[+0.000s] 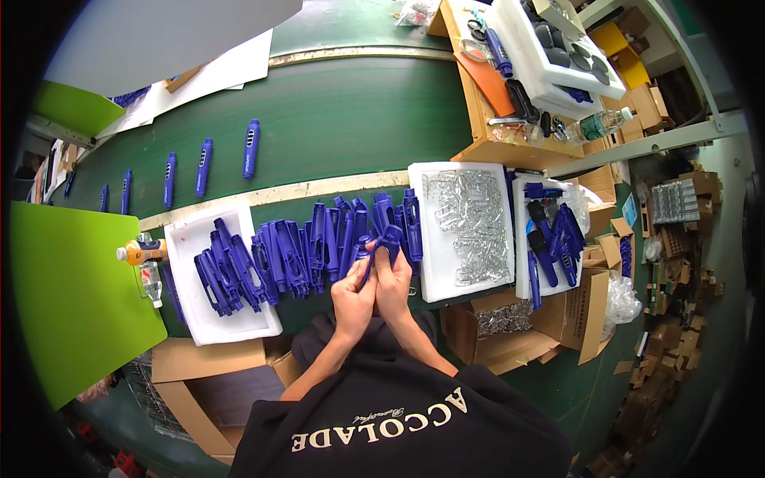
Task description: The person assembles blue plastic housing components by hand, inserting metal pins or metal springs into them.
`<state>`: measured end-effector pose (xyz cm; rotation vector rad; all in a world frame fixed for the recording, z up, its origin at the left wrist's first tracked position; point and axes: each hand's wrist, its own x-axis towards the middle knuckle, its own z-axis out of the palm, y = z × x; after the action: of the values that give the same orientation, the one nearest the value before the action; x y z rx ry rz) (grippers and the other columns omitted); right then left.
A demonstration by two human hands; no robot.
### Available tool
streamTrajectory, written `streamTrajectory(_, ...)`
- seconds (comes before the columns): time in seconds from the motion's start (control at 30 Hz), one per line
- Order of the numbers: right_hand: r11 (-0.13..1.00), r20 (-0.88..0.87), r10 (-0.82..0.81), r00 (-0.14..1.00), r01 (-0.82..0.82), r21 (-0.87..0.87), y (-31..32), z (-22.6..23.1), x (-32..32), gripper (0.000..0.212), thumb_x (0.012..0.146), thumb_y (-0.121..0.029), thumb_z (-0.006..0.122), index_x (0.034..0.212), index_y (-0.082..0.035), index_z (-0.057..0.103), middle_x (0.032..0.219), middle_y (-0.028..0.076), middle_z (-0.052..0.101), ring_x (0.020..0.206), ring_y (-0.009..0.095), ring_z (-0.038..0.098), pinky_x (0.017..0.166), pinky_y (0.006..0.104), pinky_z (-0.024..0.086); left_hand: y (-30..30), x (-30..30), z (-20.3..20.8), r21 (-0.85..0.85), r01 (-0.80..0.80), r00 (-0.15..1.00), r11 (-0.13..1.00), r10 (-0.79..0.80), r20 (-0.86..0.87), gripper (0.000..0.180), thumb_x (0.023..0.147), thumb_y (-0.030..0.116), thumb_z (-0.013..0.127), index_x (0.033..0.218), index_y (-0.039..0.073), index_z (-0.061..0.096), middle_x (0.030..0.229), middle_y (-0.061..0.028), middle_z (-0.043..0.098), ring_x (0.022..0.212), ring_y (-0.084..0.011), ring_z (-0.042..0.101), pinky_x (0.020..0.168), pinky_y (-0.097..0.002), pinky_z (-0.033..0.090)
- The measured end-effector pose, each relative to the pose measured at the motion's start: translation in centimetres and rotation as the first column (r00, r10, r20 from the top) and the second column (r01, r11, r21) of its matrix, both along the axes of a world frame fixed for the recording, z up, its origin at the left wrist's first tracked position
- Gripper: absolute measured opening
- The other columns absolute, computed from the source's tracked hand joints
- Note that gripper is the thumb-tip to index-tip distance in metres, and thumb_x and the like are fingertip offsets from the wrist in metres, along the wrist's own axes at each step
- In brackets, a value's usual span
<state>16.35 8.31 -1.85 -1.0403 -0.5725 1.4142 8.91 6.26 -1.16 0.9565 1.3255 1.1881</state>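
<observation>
Close together in front of my body, both hands are closed on blue plastic parts. My left hand (353, 301) grips a blue tubular casing (362, 248). In my right hand (393, 288), a second blue casing (390, 237) is pinched with its end pointing up and away. My fingers cover most of both, and I cannot tell whether the two parts touch. Just beyond my hands lies a row of blue casings with long slots (291, 251). More slotted casings lie in a white foam tray (267, 323) on the left. Small clear plastic parts fill a white foam tray (425, 239) on the right.
Several blue casings (251, 151) stand spaced along the green conveyor belt (343, 111). Another foam tray (522, 275) with blue and black parts is at far right. Open cardboard boxes (498, 357) sit below the bench edge. Bottles (143, 252) stand left; a wooden shelf (510, 151) holds tools.
</observation>
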Motion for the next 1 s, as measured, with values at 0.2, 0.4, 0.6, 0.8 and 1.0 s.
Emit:
streamTrajectory(0.2, 0.992, 0.309, -0.042, 0.950, 0.002, 0.127, 0.9, -1.6, 0.1, 0.027, 0.102, -0.017, 0.056, 0.124, -0.001, 0.052, 0.113, 0.007, 0.059, 0.098, 0.011, 0.055, 0.087, 0.0259, 0.044, 0.7, -1.9, -1.6, 0.052, 0.076, 0.975, 0.996, -0.063, -0.213, 0.043, 0.090, 0.007, 0.067, 0.130, -0.003, 0.057, 0.102, -0.0061, 0.061, 0.083, -0.0124, 0.058, 0.075, -0.0262, 0.048)
streamTrajectory(0.4, 0.991, 0.129, 0.123, 0.984, -0.128, 0.032, 1.1, -0.5, 2.0, 0.022, 0.099, -0.022, 0.064, 0.106, -0.001, 0.063, 0.085, -0.004, 0.058, 0.076, 0.004, 0.050, 0.068, 0.0204, 0.041, 0.2, -3.0, 1.1, 0.014, 0.122, 0.988, 0.992, -0.121, -0.093, 0.059, 0.085, 0.006, 0.074, 0.138, -0.002, 0.050, 0.113, -0.0066, 0.062, 0.094, -0.0123, 0.061, 0.081, -0.0242, 0.049)
streamTrajectory(0.6, 0.980, 0.059, 0.187, 0.980, -0.191, 0.060, 1.3, 0.3, 1.6, 0.022, 0.100, -0.020, 0.061, 0.110, -0.001, 0.064, 0.091, -0.002, 0.064, 0.075, 0.003, 0.051, 0.068, 0.0202, 0.041, -0.2, -3.9, 1.5, 0.108, 0.149, 0.955, 0.983, -0.115, -0.273, 0.059, 0.090, 0.006, 0.070, 0.143, -0.002, 0.045, 0.108, -0.0110, 0.067, 0.091, -0.0148, 0.067, 0.081, -0.0261, 0.053)
streamTrajectory(0.8, 0.973, -0.158, 0.214, 0.964, -0.224, -0.049, 1.3, -0.2, 1.1, 0.024, 0.103, -0.024, 0.057, 0.110, -0.002, 0.063, 0.088, -0.002, 0.064, 0.067, 0.001, 0.050, 0.056, 0.0189, 0.038, -0.8, -3.5, 0.7, -0.063, 0.167, 0.983, 0.984, -0.161, 0.089, 0.065, 0.099, 0.005, 0.054, 0.156, 0.007, 0.023, 0.081, -0.0045, 0.060, 0.050, -0.0087, 0.054, 0.043, -0.0223, 0.044)
streamTrajectory(1.0, 0.958, -0.134, 0.277, 0.951, -0.285, -0.038, 2.7, -0.2, 1.6, 0.026, 0.103, -0.022, 0.056, 0.116, -0.001, 0.060, 0.091, 0.003, 0.067, 0.066, 0.005, 0.057, 0.056, 0.0206, 0.045, 1.5, -4.1, 2.3, -0.198, 0.186, 0.949, 0.962, -0.124, 0.291, 0.062, 0.100, 0.012, 0.053, 0.156, 0.009, 0.025, 0.078, -0.0047, 0.057, 0.048, -0.0083, 0.052, 0.040, -0.0215, 0.042)
